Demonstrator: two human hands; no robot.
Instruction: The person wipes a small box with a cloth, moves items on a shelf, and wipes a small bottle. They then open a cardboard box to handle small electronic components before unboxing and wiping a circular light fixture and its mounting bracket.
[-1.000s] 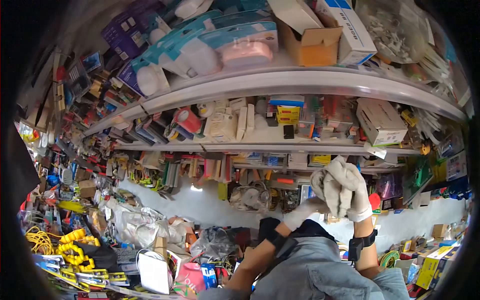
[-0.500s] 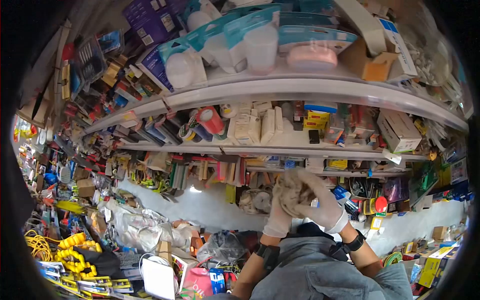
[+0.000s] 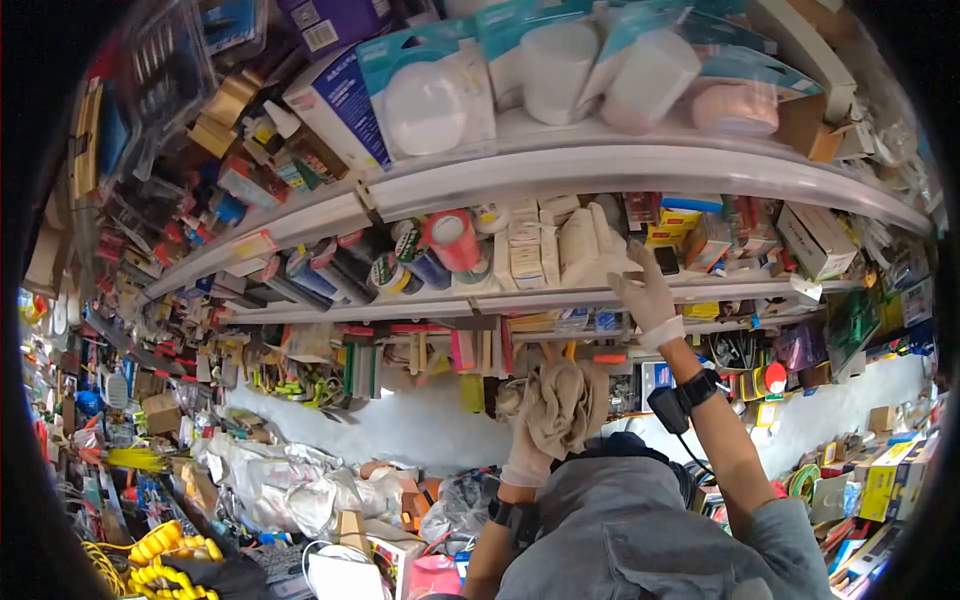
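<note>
My left hand [image 3: 527, 460], in a white glove, is closed around a bunched beige cloth [image 3: 563, 402] held low in front of my body. My right hand [image 3: 646, 298], gloved as well, stretches up to the middle shelf with thumb and fingers apart and nothing seen in it. Just left of its fingertips stand white boxes [image 3: 527, 245] and pale packets [image 3: 583, 248]. A small black flat object [image 3: 667, 261] lies right beside the fingers, below yellow boxes [image 3: 672, 232].
On the upper shelf [image 3: 560, 165] stand blister packs [image 3: 425, 105] and a purple-and-white box [image 3: 338, 108]. Rolls of tape [image 3: 452, 240] line the middle shelf's left part. Below left lie plastic bags [image 3: 285, 480] and a yellow coiled hose [image 3: 165, 560]. More boxes [image 3: 880, 480] stack at right.
My right hand has let go of the cloth and moved up to the middle shelf. The left hand keeps the cloth, slightly lower and further left. The view has shifted closer to the shelves.
</note>
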